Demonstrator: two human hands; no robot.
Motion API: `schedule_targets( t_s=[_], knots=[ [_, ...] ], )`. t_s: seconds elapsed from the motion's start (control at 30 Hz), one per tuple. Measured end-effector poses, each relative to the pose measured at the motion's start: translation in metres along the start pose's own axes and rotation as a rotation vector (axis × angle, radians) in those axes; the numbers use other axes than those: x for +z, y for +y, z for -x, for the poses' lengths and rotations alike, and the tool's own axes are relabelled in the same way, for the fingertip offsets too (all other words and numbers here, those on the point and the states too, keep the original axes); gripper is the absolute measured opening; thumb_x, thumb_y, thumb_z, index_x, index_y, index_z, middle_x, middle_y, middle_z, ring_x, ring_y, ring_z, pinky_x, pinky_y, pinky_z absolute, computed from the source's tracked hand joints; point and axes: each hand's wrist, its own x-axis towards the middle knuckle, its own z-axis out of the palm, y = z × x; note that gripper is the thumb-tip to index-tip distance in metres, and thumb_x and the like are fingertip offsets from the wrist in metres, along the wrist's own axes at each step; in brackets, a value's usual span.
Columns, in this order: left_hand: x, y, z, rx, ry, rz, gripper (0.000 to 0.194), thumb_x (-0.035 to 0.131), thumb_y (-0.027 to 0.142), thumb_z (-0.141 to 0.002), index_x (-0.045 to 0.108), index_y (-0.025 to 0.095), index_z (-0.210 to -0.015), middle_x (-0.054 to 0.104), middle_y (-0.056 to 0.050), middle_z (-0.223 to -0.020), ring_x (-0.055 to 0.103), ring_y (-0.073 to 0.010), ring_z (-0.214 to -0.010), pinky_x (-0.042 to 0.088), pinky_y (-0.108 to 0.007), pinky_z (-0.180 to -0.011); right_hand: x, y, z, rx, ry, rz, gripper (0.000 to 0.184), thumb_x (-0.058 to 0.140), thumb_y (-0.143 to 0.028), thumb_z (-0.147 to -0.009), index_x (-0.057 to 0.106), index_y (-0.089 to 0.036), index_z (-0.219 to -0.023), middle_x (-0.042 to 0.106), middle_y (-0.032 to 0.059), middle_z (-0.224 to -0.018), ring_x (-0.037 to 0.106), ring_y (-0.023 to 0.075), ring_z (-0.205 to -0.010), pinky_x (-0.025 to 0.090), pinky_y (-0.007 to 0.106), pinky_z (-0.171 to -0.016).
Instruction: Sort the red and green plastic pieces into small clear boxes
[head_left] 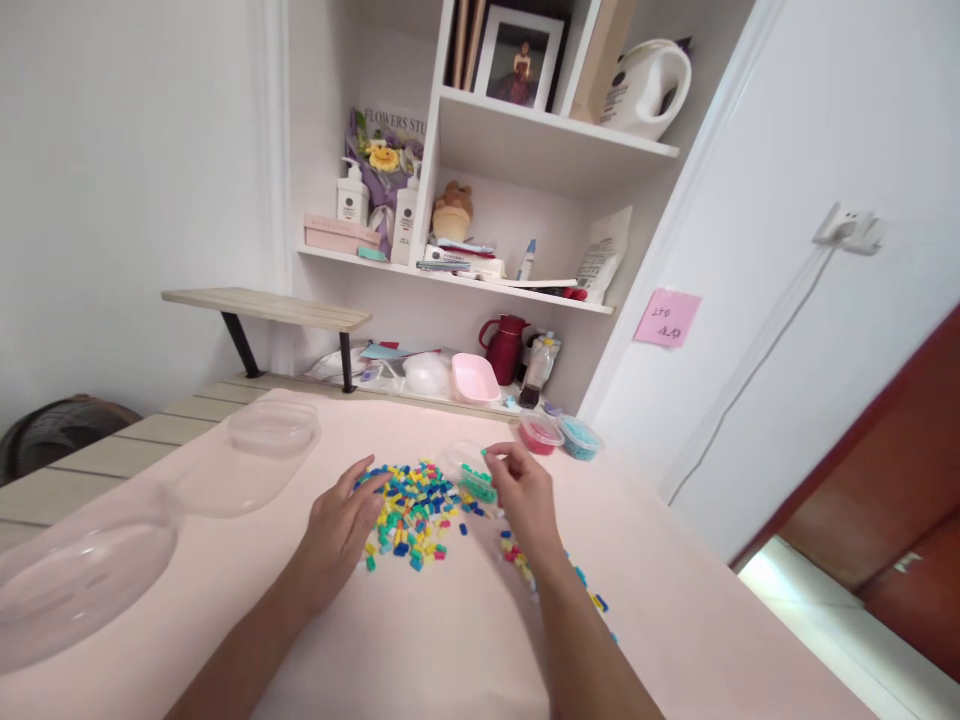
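Note:
A loose pile of small coloured plastic pieces (pixel 420 505) lies on the pink tabletop, in blue, yellow, green, white and red. My left hand (pixel 341 525) rests at the pile's left edge, fingers apart and curved over the nearest pieces. Behind the pile's right side stands a clear plastic container (pixel 454 458) with green pieces (pixel 477 482) inside. Just over its right side, my right hand (pixel 523 490) pinches a small green piece (pixel 484 453) between thumb and forefinger. More mixed pieces (pixel 514 555) lie under my right wrist, partly hidden by the forearm.
Two lidded tubs, one of red pieces (pixel 540 434) and one of light blue pieces (pixel 579 438), stand at the back right. Large clear plastic trays (pixel 247 480) lie at the left. A shelf unit with a red jug (pixel 504 348) and pink tray (pixel 475 378) borders the back.

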Motion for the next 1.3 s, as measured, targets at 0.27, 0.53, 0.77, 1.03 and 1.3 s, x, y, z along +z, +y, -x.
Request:
schedule_targets(
  t_s=[0.27, 0.53, 0.77, 1.03, 1.3],
  knots=[
    [-0.011, -0.001, -0.006, -0.16, 0.138, 0.131, 0.051, 0.028, 0.051, -0.094, 0.069, 0.023, -0.106, 0.056, -0.008, -0.129, 0.054, -0.0234, -0.121, 0.041, -0.041, -0.106, -0.018, 0.018, -0.016, 0.007, 0.103, 0.058, 0.052, 0.05, -0.053, -0.085, 0.062, -0.015, -0.119, 0.064, 0.0037, -0.075, 0.052, 0.0123, -0.047, 0.044, 0.026, -0.049],
    [-0.009, -0.006, -0.007, -0.17, 0.187, 0.159, 0.044, 0.034, 0.047, -0.092, 0.069, 0.022, -0.1, 0.062, -0.007, -0.118, 0.056, -0.0219, -0.116, 0.042, -0.038, -0.106, -0.006, 0.0, 0.0, -0.117, -0.222, 0.125, 0.035, 0.047, -0.044, -0.09, 0.07, -0.019, -0.099, 0.057, -0.0009, -0.061, 0.049, 0.012, -0.049, 0.041, 0.023, -0.05],
    [-0.006, -0.015, -0.009, -0.167, 0.126, 0.079, 0.035, 0.039, 0.039, -0.087, 0.07, 0.023, -0.094, 0.063, -0.007, -0.113, 0.059, -0.0215, -0.11, 0.046, -0.039, -0.1, 0.023, 0.002, 0.013, -0.315, -0.435, 0.388, 0.026, 0.053, -0.018, -0.087, 0.072, -0.025, -0.103, 0.064, 0.0054, -0.095, 0.059, 0.0167, -0.086, 0.045, 0.028, -0.081],
    [-0.006, -0.013, -0.008, -0.176, 0.141, 0.078, 0.033, 0.04, 0.036, -0.085, 0.07, 0.023, -0.089, 0.064, -0.006, -0.111, 0.06, -0.0206, -0.108, 0.047, -0.038, -0.1, 0.036, 0.01, 0.022, -0.261, -0.519, 0.508, 0.039, 0.055, -0.013, -0.082, 0.069, -0.032, -0.113, 0.059, 0.0038, -0.101, 0.059, 0.0157, -0.088, 0.045, 0.026, -0.081],
    [-0.005, -0.015, -0.009, -0.172, 0.134, 0.081, 0.032, 0.04, 0.034, -0.085, 0.07, 0.024, -0.086, 0.064, -0.006, -0.109, 0.061, -0.02, -0.106, 0.048, -0.037, -0.098, 0.036, 0.009, 0.019, -0.219, -0.579, 0.573, 0.038, 0.059, -0.021, -0.083, 0.067, -0.032, -0.119, 0.061, 0.0049, -0.103, 0.06, 0.0172, -0.091, 0.044, 0.027, -0.083]
  ],
)
